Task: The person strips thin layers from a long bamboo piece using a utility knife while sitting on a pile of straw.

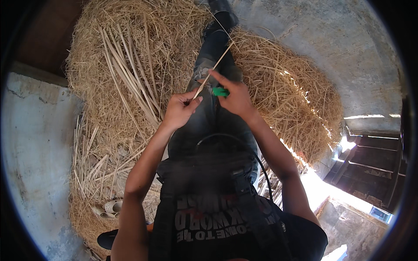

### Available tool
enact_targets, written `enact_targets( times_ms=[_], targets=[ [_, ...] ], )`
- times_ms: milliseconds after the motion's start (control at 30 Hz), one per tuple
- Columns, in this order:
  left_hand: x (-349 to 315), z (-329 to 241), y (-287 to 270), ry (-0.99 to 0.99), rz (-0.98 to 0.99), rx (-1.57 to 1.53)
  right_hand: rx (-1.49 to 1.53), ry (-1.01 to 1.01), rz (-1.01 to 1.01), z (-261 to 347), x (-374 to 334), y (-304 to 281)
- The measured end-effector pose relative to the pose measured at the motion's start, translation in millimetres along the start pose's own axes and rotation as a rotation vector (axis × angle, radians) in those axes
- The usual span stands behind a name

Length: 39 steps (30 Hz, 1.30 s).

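I sit on a heap of straw with my legs in dark trousers stretched forward. My left hand (180, 109) pinches the near end of a thin pale stalk (216, 65), which slants up and away over my legs. My right hand (235, 96) holds a small green tool (220, 92) against the stalk, with the forefinger laid along the stalk. Both hands meet above my thighs.
A straw pile (143, 52) spreads under and around me, with a bundle of thicker pale stalks (126, 74) lying to my left. Pale sandals (109, 208) sit at the lower left. Concrete floor (30, 143) surrounds the straw; a dark wooden structure (370, 169) stands at the right.
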<state>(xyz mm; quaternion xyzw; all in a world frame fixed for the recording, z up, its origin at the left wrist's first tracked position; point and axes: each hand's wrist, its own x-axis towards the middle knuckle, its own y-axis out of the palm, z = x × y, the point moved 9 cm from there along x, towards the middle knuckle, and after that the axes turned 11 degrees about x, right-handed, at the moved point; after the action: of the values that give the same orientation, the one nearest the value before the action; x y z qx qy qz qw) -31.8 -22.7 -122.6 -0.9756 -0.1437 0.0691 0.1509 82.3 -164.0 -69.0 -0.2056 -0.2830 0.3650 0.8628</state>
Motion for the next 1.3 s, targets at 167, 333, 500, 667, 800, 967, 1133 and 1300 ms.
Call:
enact_targets(
  times_ms=[167, 333, 500, 667, 800, 967, 1133, 1300],
  targets=[
    [-8.4, -3.1, -5.8, 0.031, -0.12, 0.273, -0.031, 0.2, -0.077, -17.1, 7.4, -14.8],
    [-11.2, -8.4, -6.6, 0.068, -0.16, 0.349, -0.006, 0.176, -0.195, -24.1, 2.0, -19.4],
    [-11.7, -2.7, -3.7, -0.001, -0.138, 0.296, -0.013, 0.207, -0.334, -28.3, -7.5, -13.1],
    [-11.6, -7.8, -2.5, 0.02, -0.166, 0.246, -0.211, 0.306, -0.173, -36.8, -4.4, 22.0],
    [-19.0, -10.5, 0.5, 0.004, -0.161, 0.278, -0.31, 0.408, -0.179, -56.1, 4.9, 19.5],
    [-33.0, 3.9, 3.6, -0.021, -0.129, 0.27, -0.371, 0.481, -0.232, -79.9, 21.2, -24.0],
    [-25.4, 2.9, 3.1, -0.017, -0.172, 0.242, -0.349, 0.363, 0.053, -40.6, -3.3, 28.2],
    [-41.1, -7.5, 5.8, 0.04, -0.118, 0.327, -0.459, 0.352, -0.33, -74.9, 12.8, -43.9]
  ],
)
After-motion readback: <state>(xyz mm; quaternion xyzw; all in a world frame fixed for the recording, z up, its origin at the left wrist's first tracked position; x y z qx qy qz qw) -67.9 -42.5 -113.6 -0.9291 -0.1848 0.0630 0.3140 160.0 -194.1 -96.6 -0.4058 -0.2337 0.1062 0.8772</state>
